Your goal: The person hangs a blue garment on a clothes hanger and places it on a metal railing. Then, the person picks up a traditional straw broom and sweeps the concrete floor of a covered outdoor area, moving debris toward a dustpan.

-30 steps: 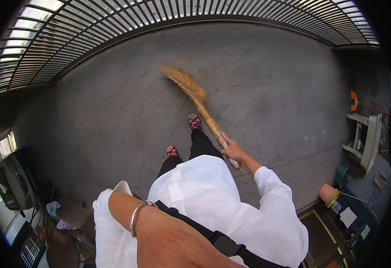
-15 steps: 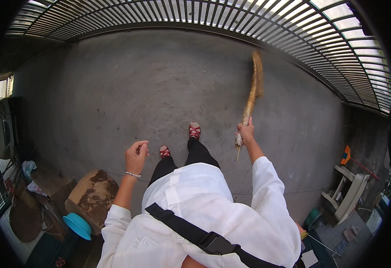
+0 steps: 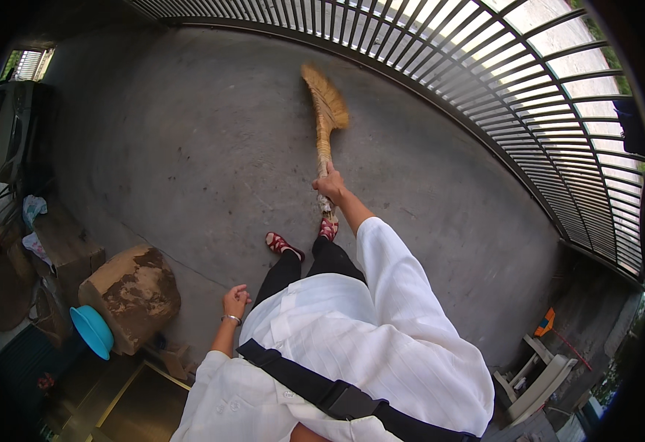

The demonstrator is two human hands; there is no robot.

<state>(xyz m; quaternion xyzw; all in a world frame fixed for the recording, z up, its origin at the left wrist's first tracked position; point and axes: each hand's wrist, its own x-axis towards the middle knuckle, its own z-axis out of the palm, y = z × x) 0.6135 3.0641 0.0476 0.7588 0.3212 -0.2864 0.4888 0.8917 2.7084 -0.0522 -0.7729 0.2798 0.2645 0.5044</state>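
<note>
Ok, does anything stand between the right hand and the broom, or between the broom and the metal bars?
Nothing visible does. The right hand grips the broom directly, and between the broom and the metal bars only the grey floor shows.

The barred gate [image 3: 514, 110] bounds the concrete floor [image 3: 190, 132] ahead and to the right. Before the person, the broom [image 3: 324, 118] points toward the gate, its head apart from it, its handle in the right hand [image 3: 330, 186]. The handle's end lies over the right sandal [image 3: 328, 228]; the left sandal [image 3: 284, 245] is just left of that. The left hand [image 3: 235, 300] is beside the left leg. Further left sits a large block [image 3: 135, 295], with a basin [image 3: 92, 333] at its near left side and a box [image 3: 68, 254] beyond it. The car [image 3: 12, 129] is at far left.
</note>
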